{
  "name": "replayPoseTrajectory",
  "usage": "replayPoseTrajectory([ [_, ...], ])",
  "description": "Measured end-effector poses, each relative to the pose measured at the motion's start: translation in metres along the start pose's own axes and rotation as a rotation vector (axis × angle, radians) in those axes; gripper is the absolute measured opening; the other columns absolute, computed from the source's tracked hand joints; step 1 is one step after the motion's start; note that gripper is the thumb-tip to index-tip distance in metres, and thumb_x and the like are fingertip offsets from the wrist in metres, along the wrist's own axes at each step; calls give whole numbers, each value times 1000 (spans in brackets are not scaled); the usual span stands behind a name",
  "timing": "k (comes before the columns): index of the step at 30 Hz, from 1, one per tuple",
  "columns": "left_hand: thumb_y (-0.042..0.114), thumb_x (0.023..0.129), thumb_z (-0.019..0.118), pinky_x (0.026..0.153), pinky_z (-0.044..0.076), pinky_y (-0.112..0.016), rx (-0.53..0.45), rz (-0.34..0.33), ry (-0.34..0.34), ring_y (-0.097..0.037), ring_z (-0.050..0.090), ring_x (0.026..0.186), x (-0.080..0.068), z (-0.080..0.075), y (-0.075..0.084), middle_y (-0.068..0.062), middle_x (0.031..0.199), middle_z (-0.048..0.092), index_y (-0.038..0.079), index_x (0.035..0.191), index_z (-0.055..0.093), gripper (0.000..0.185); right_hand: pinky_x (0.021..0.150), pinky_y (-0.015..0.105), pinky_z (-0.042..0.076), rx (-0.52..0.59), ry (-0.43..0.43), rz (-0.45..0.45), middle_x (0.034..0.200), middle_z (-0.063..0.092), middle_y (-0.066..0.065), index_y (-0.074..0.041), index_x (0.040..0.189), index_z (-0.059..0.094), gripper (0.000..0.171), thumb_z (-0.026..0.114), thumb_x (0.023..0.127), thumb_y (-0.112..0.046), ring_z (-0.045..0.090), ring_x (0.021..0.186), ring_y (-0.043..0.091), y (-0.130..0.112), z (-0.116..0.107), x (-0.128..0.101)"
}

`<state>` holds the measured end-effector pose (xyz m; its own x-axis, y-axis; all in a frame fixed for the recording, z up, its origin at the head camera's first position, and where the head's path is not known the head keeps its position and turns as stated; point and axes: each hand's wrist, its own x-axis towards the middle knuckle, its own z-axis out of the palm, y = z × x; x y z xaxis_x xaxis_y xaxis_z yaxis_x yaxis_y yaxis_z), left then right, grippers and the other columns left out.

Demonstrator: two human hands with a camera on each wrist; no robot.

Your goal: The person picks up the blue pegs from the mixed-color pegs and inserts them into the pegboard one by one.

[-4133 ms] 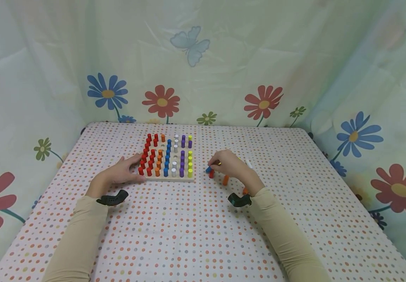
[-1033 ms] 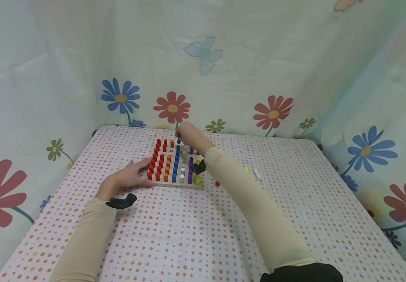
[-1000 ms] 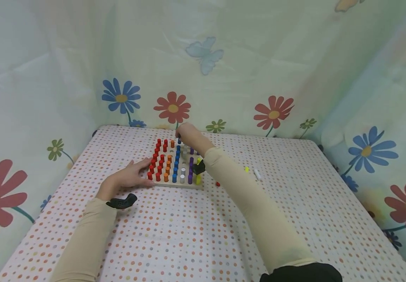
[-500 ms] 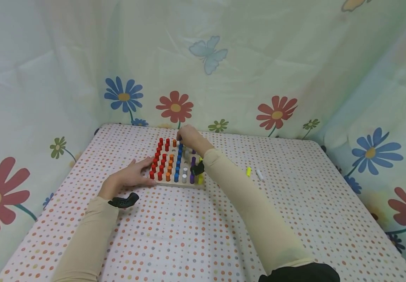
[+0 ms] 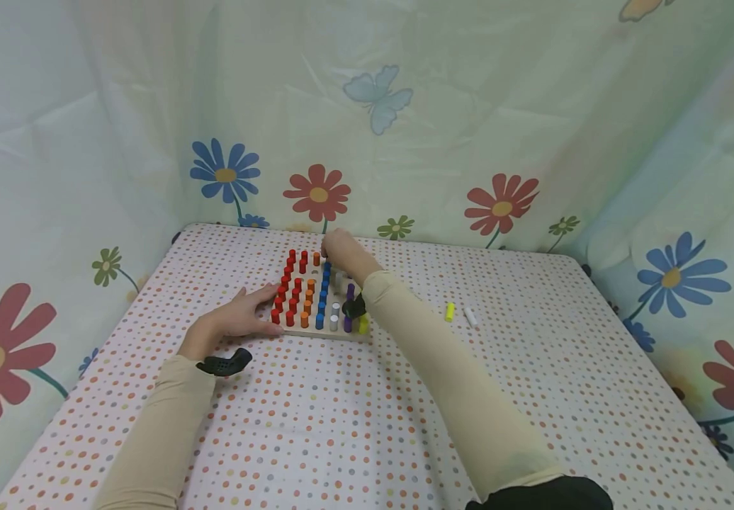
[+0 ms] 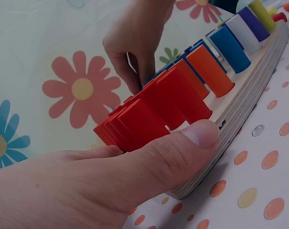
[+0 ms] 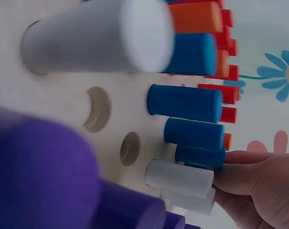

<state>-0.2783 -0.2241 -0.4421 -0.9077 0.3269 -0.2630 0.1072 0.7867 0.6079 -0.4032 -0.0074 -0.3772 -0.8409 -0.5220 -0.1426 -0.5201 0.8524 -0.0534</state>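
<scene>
On the table (image 5: pixel 354 418), nearest to me, both beige sleeves lie over the dotted cloth. My left hand (image 5: pixel 234 320) rests flat at the near-left corner of the wooden pegboard (image 5: pixel 325 331); its fingers are straight and relaxed, and the thumb (image 6: pixel 182 148) presses against the board's edge, as the left wrist view shows. Just beyond the thumb stand the red pegs (image 5: pixel 285 294), upright in rows on the board's left side. Next to them come the orange pegs (image 5: pixel 306 303), then the blue pegs (image 5: pixel 322 294), then white, purple and yellow pegs toward the right edge.

My right forearm crosses over the board's right side. My right hand (image 5: pixel 340 246) is at the far edge of the board, with fingers curled down. In the right wrist view the fingertips (image 7: pixel 240 181) pinch the farthest blue peg (image 7: pixel 200 156) in its column; this peg stands in its hole. Two empty holes (image 7: pixel 97 109) are visible in the adjacent row, beside a white peg (image 7: pixel 178 178).

To the right of the board, well apart from it, a loose yellow peg (image 5: pixel 450 311) and a loose white peg (image 5: pixel 470 316) lie on the cloth. Behind the table hangs a curtain (image 5: pixel 405 142) printed with flowers and a butterfly.
</scene>
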Motion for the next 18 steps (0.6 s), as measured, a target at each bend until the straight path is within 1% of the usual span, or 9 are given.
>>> replayPoseTrajectory([
  [4, 64, 70, 72, 116, -9, -60, -9, 3, -2, -40, -11, 146, 4, 3, -1, -10, 161, 7, 17, 154, 14, 113, 94, 28, 52, -66, -31, -2, 109, 69, 5, -9, 113, 70, 25, 54, 95, -4, 62, 103, 16, 1, 3, 2],
  [7, 65, 69, 72, 116, -9, -59, -10, 9, -10, -39, -9, 146, 7, 5, -3, -10, 161, 8, 17, 154, 14, 113, 98, 28, 50, -92, -53, -7, 113, 67, 4, -10, 116, 69, 27, 53, 95, -4, 59, 108, 17, 4, 6, 3],
  [9, 65, 69, 72, 116, -9, -59, -17, 10, -12, -38, -9, 147, 9, 6, -4, -10, 161, 8, 17, 154, 14, 113, 100, 28, 48, -93, -52, -17, 117, 67, 4, -11, 119, 68, 29, 53, 95, -5, 58, 112, 18, 5, 8, 2],
  [12, 64, 69, 72, 116, -8, -61, -23, 6, -18, -39, -9, 146, 10, 4, -8, -11, 161, 8, 17, 154, 13, 113, 103, 30, 46, -66, -42, -35, 124, 64, 5, -11, 125, 64, 32, 53, 95, -5, 55, 119, 20, 5, 8, 1],
  [15, 60, 67, 77, 113, -7, -66, -118, -43, -39, -38, -15, 146, 8, -2, -13, -5, 162, 5, 28, 154, 14, 112, 104, 31, 46, -49, -15, -50, 130, 61, 7, -11, 131, 58, 36, 53, 96, -5, 54, 122, 22, 3, 6, 1],
  [16, 57, 66, 79, 114, -4, -66, -175, -47, -50, -36, -14, 146, 7, -5, -15, -3, 162, 3, 30, 153, 13, 112, 104, 31, 46, -45, -11, -49, 133, 59, 7, -12, 134, 56, 39, 52, 96, -5, 53, 124, 22, 3, 5, 3],
  [18, 47, 70, 80, 115, 0, -64, -296, -37, -79, -33, -13, 147, 4, -10, -19, -1, 162, 1, 32, 153, 11, 110, 105, 31, 45, -36, 5, -50, 136, 56, 8, -12, 138, 51, 42, 51, 97, -5, 52, 126, 22, 2, 2, 1],
])
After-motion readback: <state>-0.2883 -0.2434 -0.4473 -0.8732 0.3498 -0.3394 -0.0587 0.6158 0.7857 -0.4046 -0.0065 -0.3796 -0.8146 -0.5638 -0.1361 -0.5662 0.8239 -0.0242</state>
